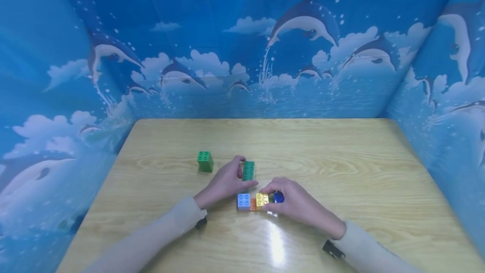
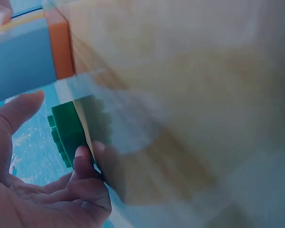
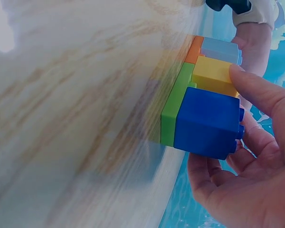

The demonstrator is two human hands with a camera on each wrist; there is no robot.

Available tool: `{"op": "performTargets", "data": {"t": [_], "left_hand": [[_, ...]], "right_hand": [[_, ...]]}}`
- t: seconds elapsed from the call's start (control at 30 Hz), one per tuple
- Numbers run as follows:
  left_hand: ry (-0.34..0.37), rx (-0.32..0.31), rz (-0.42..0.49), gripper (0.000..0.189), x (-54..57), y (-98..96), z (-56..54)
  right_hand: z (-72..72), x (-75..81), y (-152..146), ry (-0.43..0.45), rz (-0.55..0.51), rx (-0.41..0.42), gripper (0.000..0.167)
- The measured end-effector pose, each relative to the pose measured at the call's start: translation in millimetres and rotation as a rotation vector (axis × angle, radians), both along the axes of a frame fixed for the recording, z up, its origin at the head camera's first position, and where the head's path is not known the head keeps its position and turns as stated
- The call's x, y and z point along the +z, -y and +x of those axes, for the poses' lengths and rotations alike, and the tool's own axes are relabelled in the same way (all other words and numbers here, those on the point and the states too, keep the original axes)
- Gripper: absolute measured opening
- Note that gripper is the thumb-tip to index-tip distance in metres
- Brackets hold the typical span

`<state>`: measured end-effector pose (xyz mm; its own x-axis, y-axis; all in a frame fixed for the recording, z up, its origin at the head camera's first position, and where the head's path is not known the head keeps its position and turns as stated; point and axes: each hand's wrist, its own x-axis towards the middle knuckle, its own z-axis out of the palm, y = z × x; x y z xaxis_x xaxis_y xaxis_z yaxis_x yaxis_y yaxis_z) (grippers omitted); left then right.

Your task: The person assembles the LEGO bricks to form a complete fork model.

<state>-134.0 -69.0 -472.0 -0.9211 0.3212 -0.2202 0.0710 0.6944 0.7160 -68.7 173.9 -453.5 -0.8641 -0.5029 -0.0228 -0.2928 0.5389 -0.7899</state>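
In the head view my left hand (image 1: 228, 179) curves about a dark green brick (image 1: 248, 171) lying studs up. In the left wrist view a fingertip touches one end of that brick (image 2: 69, 128), while the thumb stands apart from its other end. My right hand (image 1: 293, 201) pinches a yellow brick (image 1: 262, 199) in a low row of joined bricks. A light blue brick (image 1: 243, 201) sits at the row's left end on an orange brick (image 3: 194, 50). At the other end a dark blue brick (image 3: 206, 122) rests on a light green brick (image 3: 169, 128), partly under the right palm.
A taller green block (image 1: 205, 161) stands upright to the left of my left hand. The wood-patterned table (image 1: 322, 151) is enclosed by blue dolphin-print cloth (image 1: 212, 96) at the back and sides. Light glares off the table's near part.
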Motion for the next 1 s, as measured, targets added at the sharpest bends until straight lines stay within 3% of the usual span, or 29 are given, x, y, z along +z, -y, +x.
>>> {"op": "performTargets", "data": {"t": [0.27, 0.47, 1.0], "left_hand": [[-0.058, -0.140, -0.029, 0.069, 2.7, -4.1, -7.8], [-0.084, -0.195, -0.011, 0.043, 0.8, -4.4, -11.4], [-0.130, -0.306, 0.015, 0.039, -0.2, -6.0, -15.9]], "right_hand": [[0.4, -0.1, 1, 0.001, 0.009, -0.008, 0.035], [-0.1, -0.2, 0, 0.013, 0.013, -0.015, 0.035], [1.2, 0.6, 2, 0.006, 0.040, -0.032, 0.037]]}}
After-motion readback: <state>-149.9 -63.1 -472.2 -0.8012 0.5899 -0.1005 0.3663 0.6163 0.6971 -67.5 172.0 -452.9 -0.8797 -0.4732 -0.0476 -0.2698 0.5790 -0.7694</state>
